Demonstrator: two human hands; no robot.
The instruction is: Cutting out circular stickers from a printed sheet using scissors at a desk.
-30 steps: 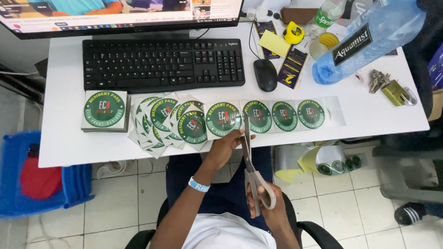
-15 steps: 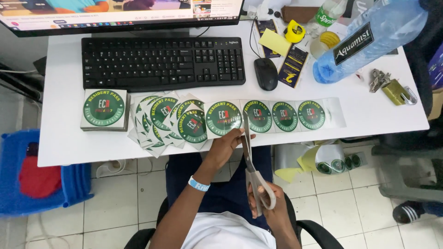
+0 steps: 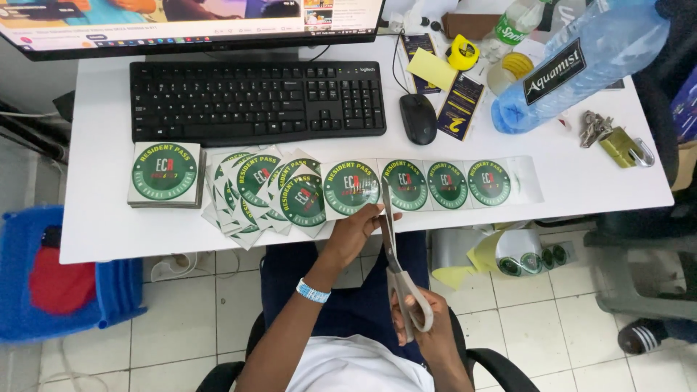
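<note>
Almost nothing has moved since the earlier frame: our hands and the scissors keep the same place at the front edge of the white tabletop [image 3: 102,218]. On it we see the black keyboard [image 3: 254,100] below the monitor [image 3: 189,22], and a big blue water bottle [image 3: 581,65] lying at the far right. Nearer to us, a strip of round green stickers [image 3: 428,185] lies along the front edge, with its left end over the edge. To the left of the strip is a loose fan of cut stickers [image 3: 261,192], then a neat stack of stickers [image 3: 165,174].

Our left hand [image 3: 356,232] pinches the left end of the strip between thumb and fingers. Our right hand [image 3: 428,334], below the tabletop, has its grip closed through the handles of the scissors [image 3: 399,268]. Their blades point up to the strip, beside its first sticker; we cannot tell how wide they stand.
</note>
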